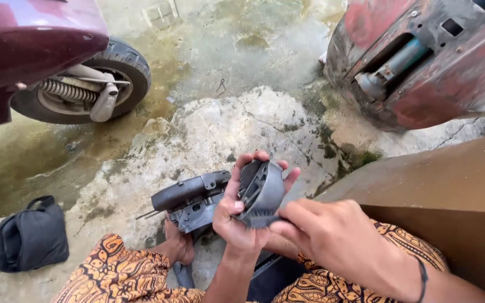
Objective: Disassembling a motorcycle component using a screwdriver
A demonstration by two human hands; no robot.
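I'm sitting on the concrete floor (225,118) with my knees up, and my left hand (237,216) is clenched around a round grey plastic housing (262,188), gripping it from the side with the thumb over its near edge and the fingertips curled over the far rim. My right hand (326,235) pinches a dark strip (256,221) at the housing's lower edge between thumb and forefinger. The housing sits in front of my lap, above a grey handlebar cover (189,196) that rests by my foot (178,247).

To do this well, I judge I should keep the left hand steady and let it carry the weight, so the right can work the strip along the edge in small pulls instead of one hard yank; old plastic like this probably cracks easily. Tilting the open side toward me would show the ribs inside.

A black bag (29,238) lies to my left, a scooter wheel (94,84) stands beyond it, and a worn red panel (422,62) is at upper right.
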